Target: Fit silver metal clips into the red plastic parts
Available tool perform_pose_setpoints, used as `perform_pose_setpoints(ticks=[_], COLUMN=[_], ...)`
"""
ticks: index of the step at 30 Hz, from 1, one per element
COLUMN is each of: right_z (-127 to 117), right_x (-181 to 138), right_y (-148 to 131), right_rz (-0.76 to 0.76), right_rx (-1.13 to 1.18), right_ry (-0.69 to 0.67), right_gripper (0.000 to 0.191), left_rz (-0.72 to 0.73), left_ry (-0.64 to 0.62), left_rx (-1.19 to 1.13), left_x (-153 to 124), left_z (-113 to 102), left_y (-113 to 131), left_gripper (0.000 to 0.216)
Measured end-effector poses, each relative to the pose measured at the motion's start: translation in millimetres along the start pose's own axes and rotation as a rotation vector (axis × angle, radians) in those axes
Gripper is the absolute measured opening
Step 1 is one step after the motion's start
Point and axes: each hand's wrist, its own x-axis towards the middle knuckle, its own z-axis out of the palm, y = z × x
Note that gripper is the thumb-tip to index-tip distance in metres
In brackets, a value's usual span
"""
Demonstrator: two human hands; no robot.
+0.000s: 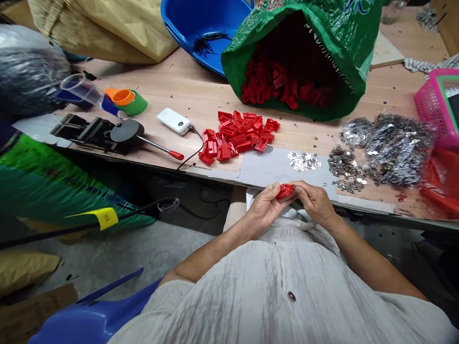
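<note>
Close to the table's front edge, my left hand (266, 206) is closed around a small red plastic part (286, 190). My right hand (312, 199) is at the part's right end, thumb and fingers pinched together; whatever sits between those fingertips is too small to make out. Beyond my hands lies a pile of similar red plastic parts (236, 136). Small shiny metal pieces (304, 161) are spread on the grey sheet (263, 167), and darker metal pieces (342, 162) lie farther right.
An open green sack (344, 95) holds more red parts. At left stand a hand-lever press (125, 134), a white power bank (174, 121) and coloured cups (132, 102). A blue basin (179, 33) is behind. Bagged metal pieces (396, 148) and a pink basket (433, 107) sit at right.
</note>
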Motion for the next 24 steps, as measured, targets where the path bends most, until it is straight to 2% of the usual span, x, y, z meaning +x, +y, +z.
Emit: perform_pose_setpoints(ticks=[3, 6, 8, 10, 13, 17, 20, 24], right_z=[-3, -6, -9, -15, -33, -68, -86, -88], right_x=[-6, -12, -15, -19, -26, -37, -41, -37], right_y=[1, 2, 5, 12, 31, 62, 77, 80], right_rz=[0.085, 0.134, 0.146, 0.155, 0.191, 0.283, 0.334, 0.353], right_rx=[-0.04, -0.104, -0.152, -0.195, -0.262, -0.414, -0.55, -0.623], right_ry=[-0.025, -0.008, 0.013, 0.047, 0.155, 0.293, 0.292, 0.232], right_gripper=[0.038, 0.038, 0.035, 0.031, 0.027, 0.023, 0.022, 0.021], left_rz=[-0.045, -0.113, -0.093, -0.063, -0.094, -0.13, -0.152, -0.193], left_ry=[0.015, 0.07, 0.128, 0.195, 0.252, 0.17, 0.048, -0.133], left_rx=[0.113, 0.329, 0.467, 0.571, 0.664, 0.761, 0.944, 1.009], left_x=[-3, -2, 3, 11, 19, 21, 16, 10], left_z=[-14, -33, -46, -58, -69, -67, -54, -30], left_y=[0, -1, -2, -3, -5, 0, 11, 30], left_gripper=[0.023, 0.031, 0.032, 0.035, 0.041, 0.04, 0.031, 0.03])
